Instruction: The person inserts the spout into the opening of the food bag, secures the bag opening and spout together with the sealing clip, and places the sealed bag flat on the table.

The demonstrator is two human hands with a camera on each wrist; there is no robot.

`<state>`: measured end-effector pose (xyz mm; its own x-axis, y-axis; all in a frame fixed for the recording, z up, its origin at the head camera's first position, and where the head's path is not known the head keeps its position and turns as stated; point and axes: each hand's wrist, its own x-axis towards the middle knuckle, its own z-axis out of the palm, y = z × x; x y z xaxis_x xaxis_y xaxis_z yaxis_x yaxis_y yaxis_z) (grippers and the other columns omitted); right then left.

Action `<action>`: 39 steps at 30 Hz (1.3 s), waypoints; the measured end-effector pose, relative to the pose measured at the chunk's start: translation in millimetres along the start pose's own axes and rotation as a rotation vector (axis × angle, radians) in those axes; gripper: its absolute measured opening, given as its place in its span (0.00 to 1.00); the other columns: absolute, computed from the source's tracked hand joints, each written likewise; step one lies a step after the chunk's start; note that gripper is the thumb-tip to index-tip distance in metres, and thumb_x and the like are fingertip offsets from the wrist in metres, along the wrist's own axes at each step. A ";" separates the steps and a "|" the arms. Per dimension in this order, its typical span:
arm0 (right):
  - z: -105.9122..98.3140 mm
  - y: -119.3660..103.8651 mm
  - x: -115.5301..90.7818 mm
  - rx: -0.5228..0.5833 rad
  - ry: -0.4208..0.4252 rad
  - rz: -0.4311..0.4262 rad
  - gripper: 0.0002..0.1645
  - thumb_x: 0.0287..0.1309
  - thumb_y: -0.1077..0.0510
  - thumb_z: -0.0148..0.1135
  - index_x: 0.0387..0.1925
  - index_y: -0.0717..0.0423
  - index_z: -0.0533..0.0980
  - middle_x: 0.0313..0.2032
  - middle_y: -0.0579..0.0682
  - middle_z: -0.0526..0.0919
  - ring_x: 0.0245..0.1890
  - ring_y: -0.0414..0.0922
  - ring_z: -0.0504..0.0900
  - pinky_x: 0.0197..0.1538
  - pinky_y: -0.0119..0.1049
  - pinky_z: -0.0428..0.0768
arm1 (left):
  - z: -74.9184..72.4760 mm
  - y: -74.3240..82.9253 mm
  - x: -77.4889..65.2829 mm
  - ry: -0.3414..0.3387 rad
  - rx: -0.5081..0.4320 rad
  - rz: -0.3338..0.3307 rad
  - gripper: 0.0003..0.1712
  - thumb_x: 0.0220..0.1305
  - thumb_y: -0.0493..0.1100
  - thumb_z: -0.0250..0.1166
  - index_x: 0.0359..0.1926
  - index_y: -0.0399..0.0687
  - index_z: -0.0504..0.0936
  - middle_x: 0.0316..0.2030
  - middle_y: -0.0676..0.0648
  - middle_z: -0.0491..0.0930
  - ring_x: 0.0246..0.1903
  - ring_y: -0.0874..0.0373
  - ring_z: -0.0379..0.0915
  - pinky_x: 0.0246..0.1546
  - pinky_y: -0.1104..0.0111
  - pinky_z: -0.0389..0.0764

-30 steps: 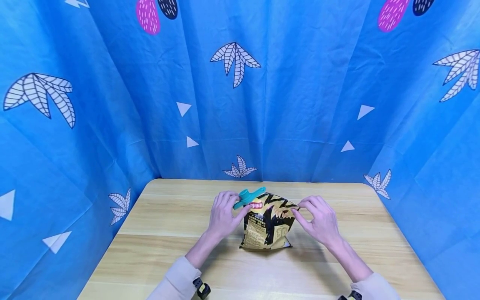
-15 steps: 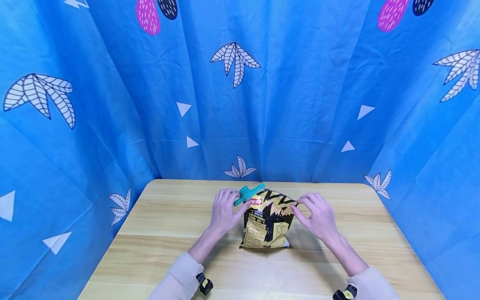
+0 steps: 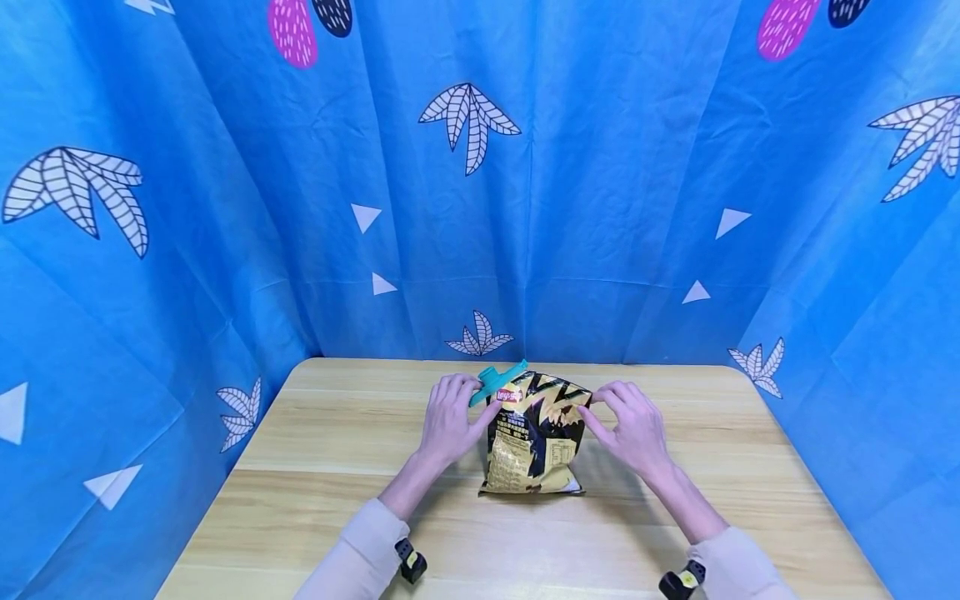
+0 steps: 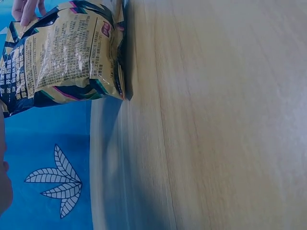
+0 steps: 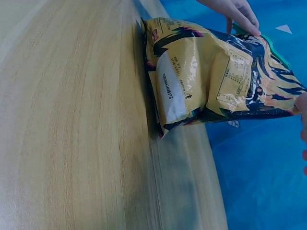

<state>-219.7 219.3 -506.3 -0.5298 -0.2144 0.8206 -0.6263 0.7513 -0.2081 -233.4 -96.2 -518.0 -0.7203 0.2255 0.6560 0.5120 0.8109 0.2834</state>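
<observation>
A gold and black chip bag (image 3: 532, 450) stands upright on the table, its printed back turned toward me. My left hand (image 3: 447, 425) holds the bag's upper left corner together with a teal bag clip (image 3: 491, 382), its thumb on the front of the bag. The clip slants up to the right along the bag's top edge and has a round knob or spout on it. At the upper right corner my right hand (image 3: 633, 425) pinches the bag between thumb and fingers. In the right wrist view only a strip of the teal clip (image 5: 276, 48) shows behind the bag.
The light wooden table (image 3: 337, 500) extends on both sides of the bag. A blue patterned curtain (image 3: 600, 250) hangs around its back and sides. Black straps (image 3: 411, 560) sit on both wrists, over light sleeves.
The bag's top edge and the clip have risen slightly, and the bag stands straighter. My right hand has shifted a little up and left with its corner. The left hand keeps its hold.
</observation>
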 end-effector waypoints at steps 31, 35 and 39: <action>11.6 5.0 -3.1 -0.034 -0.154 0.111 0.13 0.53 0.49 0.78 0.34 0.52 0.85 0.38 0.51 0.88 0.39 0.49 0.84 0.37 0.44 0.84 | 9.9 -3.4 8.9 -0.133 0.091 -0.082 0.35 0.73 0.69 0.56 0.57 0.43 0.81 0.56 0.41 0.82 0.57 0.46 0.75 0.59 0.52 0.77; 13.0 5.5 -2.9 -0.037 -0.179 0.133 0.13 0.55 0.49 0.77 0.34 0.52 0.85 0.39 0.51 0.88 0.39 0.50 0.84 0.38 0.45 0.84 | 11.9 -4.6 9.8 -0.148 0.099 -0.090 0.36 0.74 0.70 0.55 0.58 0.42 0.80 0.56 0.40 0.82 0.58 0.45 0.75 0.60 0.52 0.76; 14.3 5.2 -3.5 -0.045 -0.229 0.165 0.13 0.57 0.47 0.77 0.35 0.51 0.85 0.40 0.51 0.88 0.40 0.50 0.83 0.39 0.45 0.84 | 13.0 -5.5 10.9 -0.172 0.105 -0.100 0.37 0.74 0.69 0.55 0.59 0.41 0.80 0.57 0.40 0.81 0.59 0.44 0.75 0.62 0.50 0.76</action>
<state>-229.3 215.1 -517.9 -0.7409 -0.2184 0.6351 -0.4974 0.8138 -0.3005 -250.2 -91.1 -521.5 -0.8389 0.2228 0.4966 0.3888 0.8838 0.2603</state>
